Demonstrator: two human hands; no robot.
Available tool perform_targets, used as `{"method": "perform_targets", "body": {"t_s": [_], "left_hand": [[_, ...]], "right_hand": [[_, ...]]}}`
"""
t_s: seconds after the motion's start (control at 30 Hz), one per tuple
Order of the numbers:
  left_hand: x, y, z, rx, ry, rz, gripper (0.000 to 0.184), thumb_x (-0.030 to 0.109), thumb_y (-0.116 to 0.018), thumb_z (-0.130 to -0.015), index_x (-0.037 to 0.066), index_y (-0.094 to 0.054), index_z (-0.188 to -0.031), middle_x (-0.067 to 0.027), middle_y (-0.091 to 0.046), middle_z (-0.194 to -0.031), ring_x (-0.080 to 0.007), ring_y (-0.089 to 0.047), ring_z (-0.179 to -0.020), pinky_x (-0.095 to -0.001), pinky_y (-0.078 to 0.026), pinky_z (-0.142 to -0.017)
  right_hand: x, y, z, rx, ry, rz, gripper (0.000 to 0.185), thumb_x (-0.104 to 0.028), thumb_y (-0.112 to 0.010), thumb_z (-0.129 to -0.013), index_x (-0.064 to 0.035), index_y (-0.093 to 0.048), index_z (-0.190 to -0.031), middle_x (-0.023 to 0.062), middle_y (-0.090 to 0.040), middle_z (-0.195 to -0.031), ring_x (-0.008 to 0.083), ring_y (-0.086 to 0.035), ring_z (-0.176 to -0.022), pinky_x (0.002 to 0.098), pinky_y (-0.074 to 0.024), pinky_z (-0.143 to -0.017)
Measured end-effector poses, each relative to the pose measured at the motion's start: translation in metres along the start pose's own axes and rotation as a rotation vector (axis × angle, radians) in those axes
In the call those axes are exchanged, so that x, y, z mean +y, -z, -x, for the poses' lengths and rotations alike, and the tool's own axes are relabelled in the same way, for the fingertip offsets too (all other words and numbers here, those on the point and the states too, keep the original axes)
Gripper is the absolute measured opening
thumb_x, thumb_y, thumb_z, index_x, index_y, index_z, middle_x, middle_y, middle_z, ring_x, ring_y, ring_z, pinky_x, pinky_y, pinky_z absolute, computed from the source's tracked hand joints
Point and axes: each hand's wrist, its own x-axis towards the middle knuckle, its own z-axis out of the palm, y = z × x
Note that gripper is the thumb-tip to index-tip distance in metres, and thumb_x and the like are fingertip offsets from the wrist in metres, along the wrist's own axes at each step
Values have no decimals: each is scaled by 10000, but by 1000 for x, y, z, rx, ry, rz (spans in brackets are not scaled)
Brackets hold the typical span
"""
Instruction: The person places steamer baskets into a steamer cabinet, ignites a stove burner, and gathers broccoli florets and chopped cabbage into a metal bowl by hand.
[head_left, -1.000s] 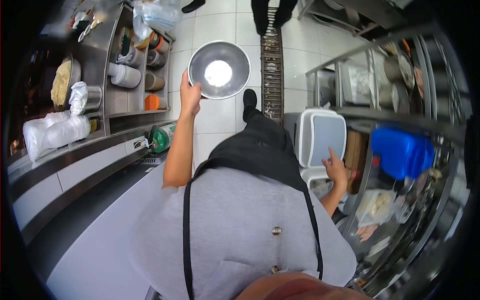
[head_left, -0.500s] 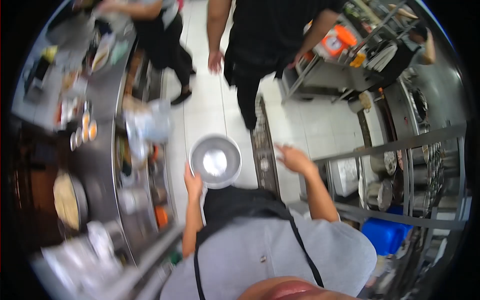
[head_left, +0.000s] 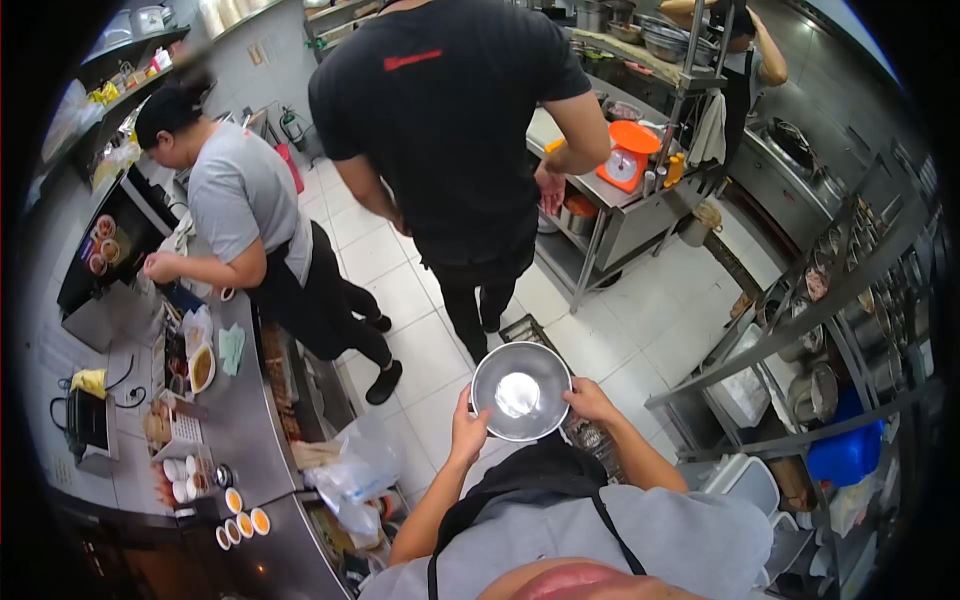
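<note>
A round steel bowl (head_left: pixel 500 400) is held level in front of my body, with nothing but a bright reflection seen inside it. On its left rim my left hand (head_left: pixel 468 428) is closed, thumb over the edge. The right rim is gripped by my right hand (head_left: pixel 592 400), its fingers partly hidden by the bowl. Just beyond the bowl stands a person in a black shirt (head_left: pixel 440 130), back turned to me.
Another person in grey (head_left: pixel 225 180) works at the left steel counter (head_left: pixel 245 400), where small orange-filled cups (head_left: pixel 245 524) stand. An orange scale (head_left: pixel 622 165) is on the far table. Metal racks (head_left: pixel 790 340) line the right side, and a plastic bag (head_left: pixel 355 478) hangs at left.
My right hand has come in from the side and taken hold of the bowl's right rim. The view has tilted up, and the bowl now appears further right, with both people in fuller view.
</note>
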Motion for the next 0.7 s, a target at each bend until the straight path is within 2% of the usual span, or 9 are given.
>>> {"method": "perform_targets", "body": {"t_s": [0.07, 0.13, 0.2, 0.27, 0.3, 0.4, 0.5, 0.57, 0.7], "left_hand": [[-9, -3, -17, 59, -19, 93, 496, -46, -586, -834, 29, -456, -1306, -154, -565, -1120, -221, -608, -928, -322, -532, -780], [-24, 3, -34, 187, 155, 92, 320, -52, -583, -820, 34, -475, -1109, -122, -563, -1010, -224, -642, -828, -346, -579, -567], [-26, 13, -30, 183, 196, 112, 213, -23, -583, -824, 56, -438, -959, -100, -565, -912, -215, -643, -744, -359, -586, -524], [-11, 24, -17, 235, 273, 231, 173, -20, -554, -830, 55, -466, -959, -84, -586, -851, -201, -650, -721, -353, -587, -502], [-18, 33, -12, 257, 279, 343, 173, -29, -558, -822, 52, -475, -951, -88, -593, -858, -201, -652, -694, -341, -585, -497], [-25, 51, -3, 379, 296, 401, 168, -38, -548, -810, 53, -475, -931, -86, -596, -864, -200, -653, -682, -319, -580, -489], [-35, 82, -13, 548, 328, 414, 169, -46, -525, -796, 54, -463, -918, -86, -589, -856, -192, -639, -649, -296, -558, -464], [-44, 108, -28, 649, 323, 307, 194, -52, -517, -779, 64, -387, -862, -75, -527, -813, -160, -587, -617, -308, -546, -448], [-34, 171, -77, 617, 355, 27, 198, -28, -537, -779, 54, -386, -876, -103, -511, -831, -218, -579, -651, -340, -520, -477]], "right_hand": [[-21, 9, -10, -35, 73, 80, 264, -153, -568, -862, 44, -664, -1010, 136, -682, -746, 197, -665, -584, 336, -521, -483], [-20, 12, -32, -165, 222, 157, 261, -175, -589, -874, 67, -636, -958, 110, -662, -739, 170, -612, -519, 312, -495, -435], [-19, 7, -62, -199, 101, 274, 257, -196, -596, -878, 52, -636, -930, 99, -661, -712, 171, -634, -544, 300, -493, -441], [-40, -3, -85, -314, 188, 357, 258, -213, -601, -895, 44, -633, -903, 103, -666, -700, 161, -639, -558, 300, -497, -480], [-50, -7, -98, -408, 190, 389, 298, -253, -604, -888, 39, -664, -908, 139, -660, -650, 222, -661, -577, 368, -522, -567], [-87, -28, -144, -618, 414, 760, 429, -379, -625, -909, 15, -648, -1076, 202, -694, -827, 334, -685, -767, 411, -532, -705], [-137, -54, -187, -613, 473, 747, 530, -397, -632, -906, -15, -569, -1268, 212, -686, -932, 359, -667, -858, 424, -524, -757], [-157, -71, -235, -508, 705, 678, 490, -315, -659, -898, -27, -563, -1282, 192, -680, -877, 338, -671, -814, 407, -525, -736], [-239, -91, -286, -278, 682, 501, 462, -236, -664, -897, -28, -557, -1295, 156, -692, -915, 252, -659, -727, 345, -524, -691]]}}
